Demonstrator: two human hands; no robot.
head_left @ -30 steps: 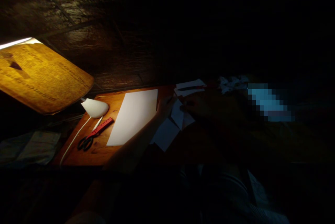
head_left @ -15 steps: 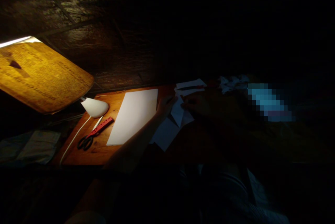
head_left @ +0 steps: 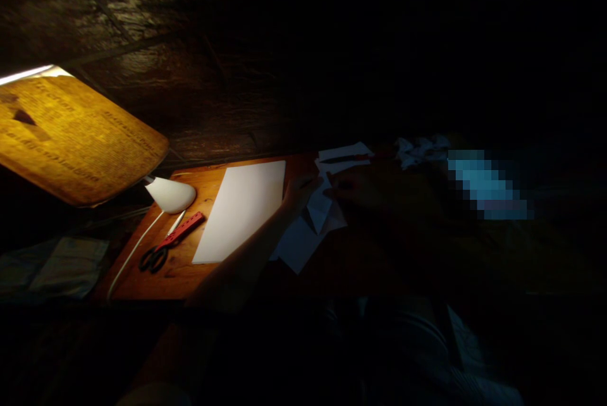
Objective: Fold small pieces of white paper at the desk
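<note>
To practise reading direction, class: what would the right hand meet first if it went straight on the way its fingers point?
Pointing left, the right hand would probably meet the folded white paper first, with the left hand beyond; dim light leaves depth unclear.

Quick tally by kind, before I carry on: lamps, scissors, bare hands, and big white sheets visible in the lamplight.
Lamp: 1
Scissors: 1
Hands: 2, left hand and right hand
Big white sheet: 1, cannot tell if more lie underneath
Total: 5
</note>
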